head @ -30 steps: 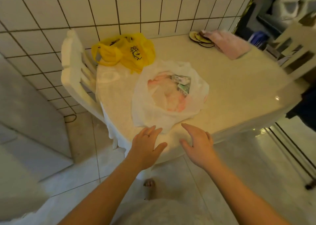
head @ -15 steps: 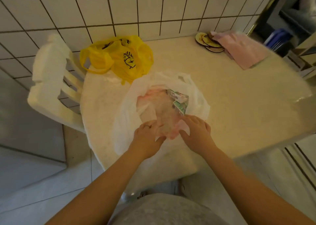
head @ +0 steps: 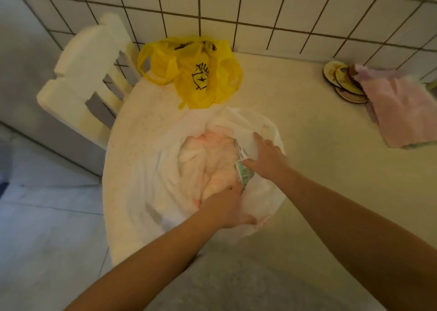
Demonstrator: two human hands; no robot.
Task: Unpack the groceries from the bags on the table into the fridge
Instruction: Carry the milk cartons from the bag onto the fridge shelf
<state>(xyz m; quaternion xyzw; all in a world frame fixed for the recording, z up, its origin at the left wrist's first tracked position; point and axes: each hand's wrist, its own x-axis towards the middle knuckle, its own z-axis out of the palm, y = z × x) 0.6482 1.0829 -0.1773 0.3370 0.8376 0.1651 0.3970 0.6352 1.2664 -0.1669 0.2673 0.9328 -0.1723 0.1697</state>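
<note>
White bag (head: 151,192) open on worktop (head: 319,180), centre frame. Your right hand (head: 267,155): fingers straight on its rim, thumb touching green carton (head: 246,176). Your left hand (head: 224,209) reaches inside bag; grip can't be told.

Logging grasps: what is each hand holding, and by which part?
Left hand holds the white bag by its near rim; right hand touches the carton, grip unclear.

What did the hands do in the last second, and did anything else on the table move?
Both hands moved forward from the near edge of the table into the white bag. The left hand now rests on the pink bundle inside; the right hand touches the green-and-white carton, grip unclear. The yellow bag, pink cloth and plates stayed put.
</note>
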